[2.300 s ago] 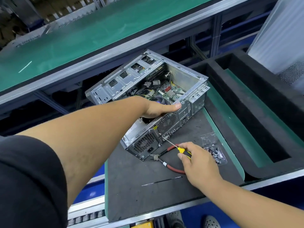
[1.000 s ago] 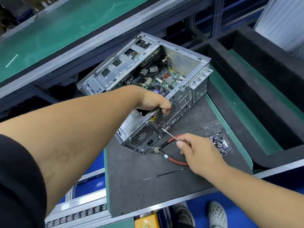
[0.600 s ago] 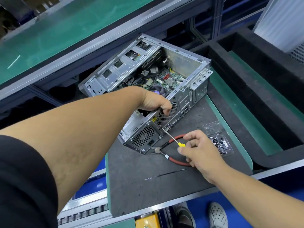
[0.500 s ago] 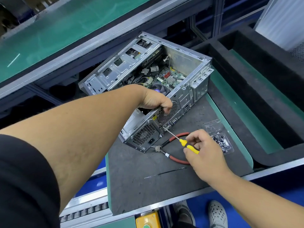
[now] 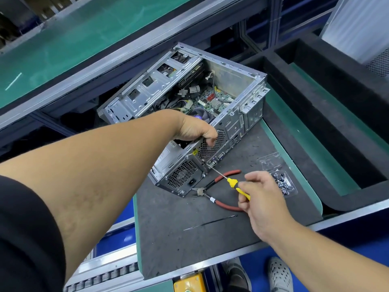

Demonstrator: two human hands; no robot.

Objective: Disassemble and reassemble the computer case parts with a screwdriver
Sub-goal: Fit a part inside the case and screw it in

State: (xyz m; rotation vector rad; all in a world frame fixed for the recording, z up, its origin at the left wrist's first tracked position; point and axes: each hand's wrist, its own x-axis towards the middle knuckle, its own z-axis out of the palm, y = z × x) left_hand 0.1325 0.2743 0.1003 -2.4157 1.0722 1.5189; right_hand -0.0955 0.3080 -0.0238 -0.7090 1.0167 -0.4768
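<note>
1. The left arm comes in from the lower left, bare below a dark sleeve, stretched forward and up with the elbow almost straight
2. The left hand (image 5: 194, 128) is bent down at the wrist, its fingers hooked over the top rear edge of the case (image 5: 223, 114), the thumb pressed on the rear panel
3. The right arm enters from the lower right, forearm bare, angled up and to the left
4. The right hand (image 5: 264, 199) is seen from the back, knuckles up, pinching the yellow handle of the screwdriver (image 5: 237, 186) between thumb and fingers, index finger raised above it
</note>
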